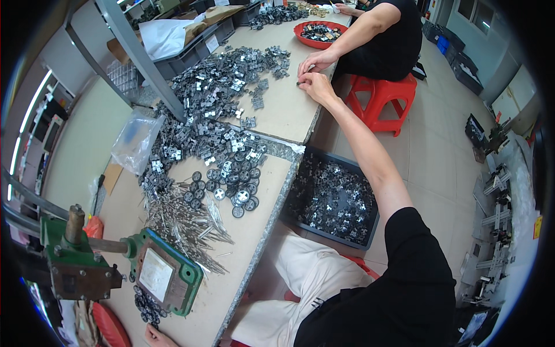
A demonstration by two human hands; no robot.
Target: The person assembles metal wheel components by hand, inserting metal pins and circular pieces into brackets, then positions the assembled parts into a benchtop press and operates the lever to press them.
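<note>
My right arm stretches forward to the edge of the far table. There my right hand (317,88) has its fingers pinched, with a tiny dark bit at the tips that is too small to name. A co-worker's hand (317,61) is right beside it, close to touching. At the lower edge, my left hand (159,337) is partly cut off, its fingers mostly out of view. It lies on the near table by a cluster of small black wheels (149,306), next to a green hand press (188,289) with a pale plate.
Grey metal parts (214,87) are heaped across both tables. Nearer lie spoked black wheels (234,179) and thin metal pins (185,220). A grey bin (370,234) of small parts stands below the table edge. The co-worker sits on a red stool (384,95) near a red basin (304,41).
</note>
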